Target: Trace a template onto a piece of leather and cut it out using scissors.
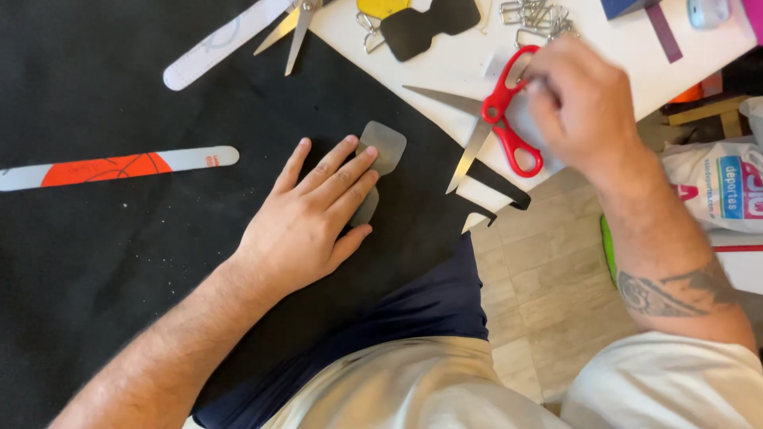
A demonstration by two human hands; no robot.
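A white table (457, 59) half covered by black fabric (119, 262) lies under me. My left hand (314, 218) lies flat and open, pressing a grey template (385, 147) onto the fabric. My right hand (580, 103) is closed on the handle of the red scissors (501, 119), blades parted over the table edge. Farther off lie an orange-and-grey strip (111, 168), silver scissors (296, 24) and metal clips (536, 17).

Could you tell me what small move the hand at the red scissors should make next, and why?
Probably close the right hand on the red scissors and lift them off the white table. Its fingers are at the red handles but blurred, so the grip is unclear, while the left hand presses the grey template flat on the black sheet.
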